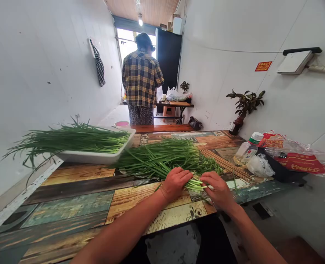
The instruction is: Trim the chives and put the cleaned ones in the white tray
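Note:
A pile of green chives (162, 157) lies across the patterned wooden table (76, 198). My left hand (175, 182) is curled over the pale stem ends of a small bunch of chives (195, 183). My right hand (219, 189) pinches the cut ends of the same bunch from the right. A white tray (96, 156) at the back left holds more chives (68, 141). Thin bamboo skewers (225, 165) lie just right of the pile.
A person in a plaid shirt (141, 79) stands with their back to me beyond the table. At the right are a plastic bottle (246, 148), a crumpled white bag (258, 165), red packets (300, 161) and a potted plant in a bottle (242, 108).

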Available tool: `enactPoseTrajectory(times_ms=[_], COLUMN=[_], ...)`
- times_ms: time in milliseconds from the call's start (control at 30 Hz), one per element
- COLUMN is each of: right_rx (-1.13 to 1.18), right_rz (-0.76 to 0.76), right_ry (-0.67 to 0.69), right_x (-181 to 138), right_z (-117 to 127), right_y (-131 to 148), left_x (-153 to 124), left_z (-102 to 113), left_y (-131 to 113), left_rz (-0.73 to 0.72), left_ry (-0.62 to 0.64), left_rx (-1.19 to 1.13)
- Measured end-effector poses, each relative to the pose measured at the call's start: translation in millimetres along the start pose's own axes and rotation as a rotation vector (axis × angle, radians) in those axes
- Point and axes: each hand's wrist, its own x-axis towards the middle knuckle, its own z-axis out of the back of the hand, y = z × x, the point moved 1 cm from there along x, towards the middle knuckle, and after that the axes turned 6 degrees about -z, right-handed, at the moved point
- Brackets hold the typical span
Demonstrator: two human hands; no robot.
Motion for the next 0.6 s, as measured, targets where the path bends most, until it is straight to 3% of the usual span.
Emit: enactPoseTrajectory(times_ms=[167, 400, 500, 600], right_rx=[-0.004, -0.285, -0.234, -0.155], right_rz=[-0.007, 0.074, -0.01, -0.233], right_ry=[0.044, 0.149, 0.108, -0.059], right_x=[1.8, 5.1, 2.9, 3.1], right_z=[-12.9, -19.3, -12.9, -0.8], right_y=[-8.3, -20.2, -40.9, -59.7], left_x=[3.5, 4.3, 2.6, 1.0], left_z=[2.0, 0.6, -1.7, -3.4], left_y=[-1.6, -2.1, 0.1, 2.3], left_rz=[-0.026, -0.01, 0.019, 0.035], left_ry=[0.086, 0.134, 0.127, 0.134], left_rx=[0.034, 0.09, 0.073, 0.054])
